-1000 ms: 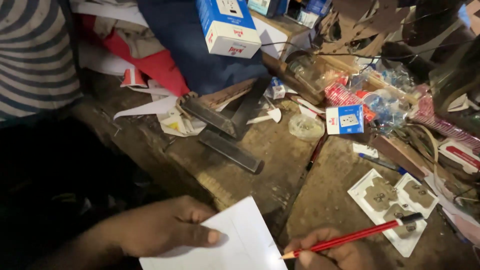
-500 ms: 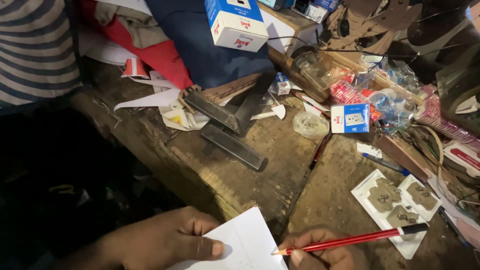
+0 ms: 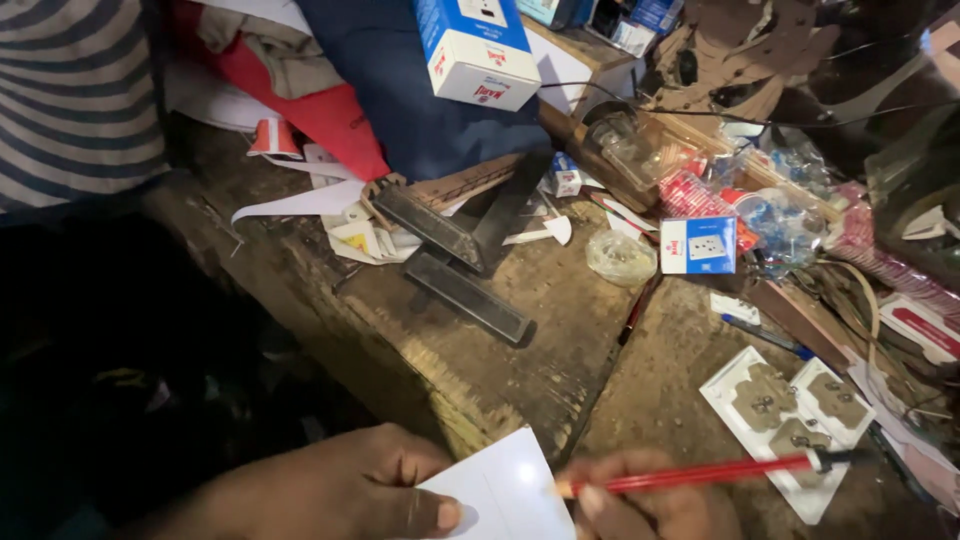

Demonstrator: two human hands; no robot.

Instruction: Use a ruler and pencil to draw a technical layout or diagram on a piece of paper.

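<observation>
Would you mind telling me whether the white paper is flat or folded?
Flat: the paper lies spread on the bench, pinned by the left hand; no crease shows.

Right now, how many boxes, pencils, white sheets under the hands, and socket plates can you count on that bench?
Blue-and-white boxes: 2, a big one and a small one
Red pencil: 1, in the right hand
White sheet: 1, under the left hand
White socket plates: 1 cluster
Total: 5

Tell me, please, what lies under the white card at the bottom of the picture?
The white card rests on the worn wooden bench, with the left hand pressing its edge. Whatever lies directly beneath the card is covered.
</observation>
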